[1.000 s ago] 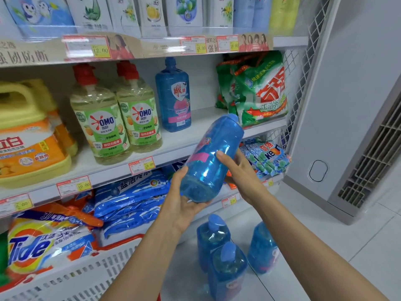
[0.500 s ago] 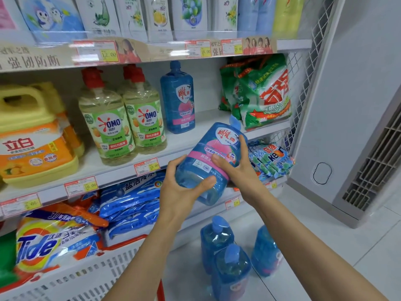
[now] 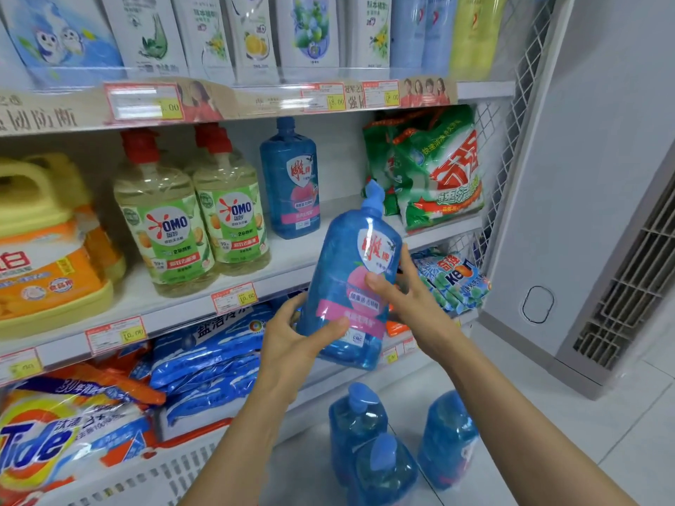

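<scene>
Your left hand (image 3: 292, 345) grips base of clear blue plastic detergent bottle (image 3: 350, 283), thumb across pink label. Your right hand (image 3: 409, 297) clasps its right side, thumb on front. Bottle nearly upright, cap tilted right, held before white middle shelf (image 3: 292, 257), beside identical blue bottle standing on shelf (image 3: 290, 180).

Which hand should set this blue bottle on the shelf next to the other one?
Probably right. The right hand grips the held bottle at mid-body, leaving the base free to land beside the shelf bottle. The left hand holds low near the base and would be in the way.
</scene>
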Demonstrator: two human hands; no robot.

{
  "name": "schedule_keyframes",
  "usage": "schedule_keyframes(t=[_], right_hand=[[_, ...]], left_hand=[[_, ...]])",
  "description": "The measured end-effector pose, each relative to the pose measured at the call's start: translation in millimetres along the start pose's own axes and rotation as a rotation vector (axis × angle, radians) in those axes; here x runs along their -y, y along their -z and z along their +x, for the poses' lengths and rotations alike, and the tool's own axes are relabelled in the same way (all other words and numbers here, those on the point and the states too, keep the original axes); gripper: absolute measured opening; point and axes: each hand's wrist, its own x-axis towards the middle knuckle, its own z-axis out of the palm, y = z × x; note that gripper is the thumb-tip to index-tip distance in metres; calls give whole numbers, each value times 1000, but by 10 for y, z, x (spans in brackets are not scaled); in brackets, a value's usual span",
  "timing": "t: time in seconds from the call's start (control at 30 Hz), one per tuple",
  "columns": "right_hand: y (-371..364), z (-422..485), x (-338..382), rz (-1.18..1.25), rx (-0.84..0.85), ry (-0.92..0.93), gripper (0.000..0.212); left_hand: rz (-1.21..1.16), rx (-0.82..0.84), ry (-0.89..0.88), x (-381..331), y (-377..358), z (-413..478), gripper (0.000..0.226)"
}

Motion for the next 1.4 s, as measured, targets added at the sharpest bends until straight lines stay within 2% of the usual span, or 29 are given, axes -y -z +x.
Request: schedule_keyframes(t=[0.03, 0.13, 0.17, 0.23, 0.33, 0.47, 0.57, 0.67, 0.8, 0.93, 1.13, 1.4], right_hand=[[-21, 27, 5, -16, -29, -29, 89], [-108, 112, -46, -40, -130, -90, 116], [-129, 147, -71, -22, -172, -94, 118], [-123, 238, -99, 34, -252, -86, 110], [-25, 436, -69, 168, -342, 8, 89], [31, 779, 8, 247, -445, 135, 109], [45, 1126, 19, 340, -497, 183, 112], [34, 1493, 0, 368, -578, 182, 119], [51, 1872, -16, 330, -668, 245, 120], [119, 2164, 25, 144, -682, 314, 128], [168, 2442, -110, 37, -693, 311, 130], [160, 2839, -58, -272, -643, 277, 136]], left_hand=[[51, -26, -20, 27, -19, 2, 82], [312, -98, -130, 53, -82, -7, 82], [419, -122, -183, 44, -114, -1, 82], [548, -141, -263, 18, -187, 52, 85], [583, -68, -352, -75, -241, 247, 87], [548, 74, -443, -268, -185, 738, 75], [645, 14, -463, -279, -86, 1043, 64], [833, -25, -491, -183, 31, 1269, 64], [1175, 81, -478, 15, 112, 1516, 64], [1439, 116, -502, 203, 110, 1627, 66], [1451, 44, -570, 275, 91, 1698, 62], [1390, 43, -547, 285, 87, 1688, 59]])
